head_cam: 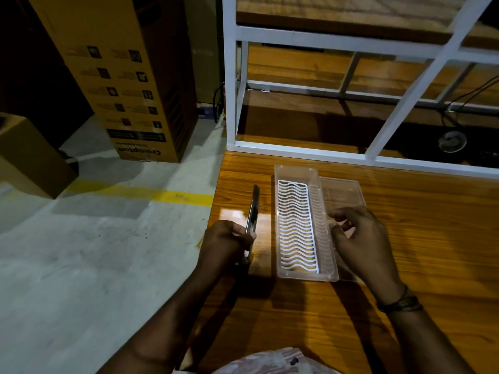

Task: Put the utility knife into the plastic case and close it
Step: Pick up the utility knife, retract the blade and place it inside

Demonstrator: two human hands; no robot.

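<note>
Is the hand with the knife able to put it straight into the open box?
Probably yes. The left hand holds the utility knife just beside the plastic case, which stands open on top. Only the white wavy tray lies inside, and the right hand rests on the other side.

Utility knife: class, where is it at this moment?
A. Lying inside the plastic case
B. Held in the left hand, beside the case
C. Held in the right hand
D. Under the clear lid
B: the left hand grips the utility knife left of the open plastic case, whose white grid insert is bare.
</note>
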